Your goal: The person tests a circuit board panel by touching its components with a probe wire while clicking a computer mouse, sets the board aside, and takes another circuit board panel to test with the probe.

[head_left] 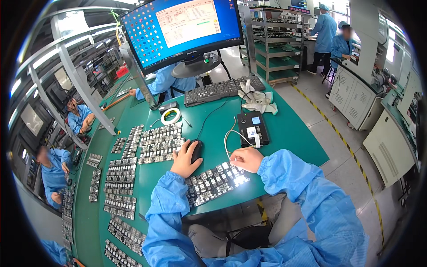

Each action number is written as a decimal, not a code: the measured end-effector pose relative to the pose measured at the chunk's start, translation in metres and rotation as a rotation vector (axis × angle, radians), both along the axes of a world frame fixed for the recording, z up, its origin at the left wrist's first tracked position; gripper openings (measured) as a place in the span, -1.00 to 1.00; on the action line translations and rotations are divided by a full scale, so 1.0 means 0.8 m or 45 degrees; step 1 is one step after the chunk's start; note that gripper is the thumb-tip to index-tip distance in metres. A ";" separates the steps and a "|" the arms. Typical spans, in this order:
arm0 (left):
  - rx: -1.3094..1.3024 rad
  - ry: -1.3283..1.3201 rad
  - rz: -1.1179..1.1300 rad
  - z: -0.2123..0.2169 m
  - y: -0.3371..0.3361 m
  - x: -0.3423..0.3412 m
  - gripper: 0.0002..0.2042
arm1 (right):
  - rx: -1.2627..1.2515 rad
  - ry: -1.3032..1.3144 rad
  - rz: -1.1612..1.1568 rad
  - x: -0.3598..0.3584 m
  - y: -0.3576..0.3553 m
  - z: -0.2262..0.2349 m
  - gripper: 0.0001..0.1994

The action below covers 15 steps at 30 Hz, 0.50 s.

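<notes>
My left hand (184, 161) rests on a black computer mouse (196, 149) on the green table (293, 133). My right hand (246, 159) is curled into a loose fist at the far end of a panel of small circuit boards (213, 182), touching a white cable (230, 138). That cable runs up to a black box-shaped device (252, 128) with a small lit screen. Both arms wear blue sleeves.
Many more circuit-board panels (160, 142) cover the table's left side. A monitor (182, 31), a keyboard (222, 90), white gloves (258, 101) and a tape roll (170, 116) stand further back. People in blue work at left and far right. Shelving (275, 44) stands behind.
</notes>
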<state>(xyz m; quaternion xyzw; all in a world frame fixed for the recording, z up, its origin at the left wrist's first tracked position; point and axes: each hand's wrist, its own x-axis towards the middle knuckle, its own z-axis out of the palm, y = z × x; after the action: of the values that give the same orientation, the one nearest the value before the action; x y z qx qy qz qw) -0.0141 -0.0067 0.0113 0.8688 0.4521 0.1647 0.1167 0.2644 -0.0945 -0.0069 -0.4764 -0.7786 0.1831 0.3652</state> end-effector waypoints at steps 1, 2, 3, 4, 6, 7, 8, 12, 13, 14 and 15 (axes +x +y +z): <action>0.006 -0.001 -0.003 0.000 0.000 0.000 -0.33 | 0.001 -0.004 0.000 0.000 0.000 0.000 -0.83; 0.003 -0.001 -0.003 0.000 0.000 0.000 -0.33 | -0.001 -0.003 0.001 0.000 0.000 0.001 -0.83; 0.003 -0.001 -0.001 0.000 0.000 0.001 -0.33 | 0.000 -0.006 0.005 0.001 0.000 0.001 -0.83; 0.002 -0.001 0.002 0.000 -0.001 0.001 -0.32 | 0.003 -0.008 0.010 0.001 0.000 0.002 -0.83; 0.001 -0.001 0.001 0.001 -0.001 0.001 -0.32 | -0.058 -0.022 0.002 0.002 0.000 0.002 -0.81; 0.002 -0.002 -0.001 0.001 0.000 0.000 -0.32 | -0.117 -0.037 -0.006 0.002 0.001 0.002 -0.79; 0.001 -0.002 0.000 0.001 0.000 0.000 -0.32 | -0.117 -0.038 -0.005 0.001 0.001 0.003 -0.79; -0.008 0.002 0.003 0.003 -0.002 0.001 -0.32 | -0.127 -0.048 -0.001 0.002 0.000 0.004 -0.80; -0.013 0.006 0.006 0.004 -0.003 0.001 -0.32 | -0.123 -0.054 0.001 0.001 0.000 0.004 -0.80; -0.012 0.005 0.009 0.004 -0.003 0.001 -0.32 | -0.122 -0.055 0.004 0.001 0.000 0.005 -0.80; -0.012 0.003 0.006 0.004 -0.002 0.000 -0.32 | -0.117 -0.053 0.004 0.001 -0.001 0.006 -0.80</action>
<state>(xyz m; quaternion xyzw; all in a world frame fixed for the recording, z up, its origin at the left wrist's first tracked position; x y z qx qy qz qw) -0.0138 -0.0085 0.0143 0.8674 0.4551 0.1617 0.1199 0.2651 -0.0953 -0.0018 -0.4950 -0.7776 0.2095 0.3263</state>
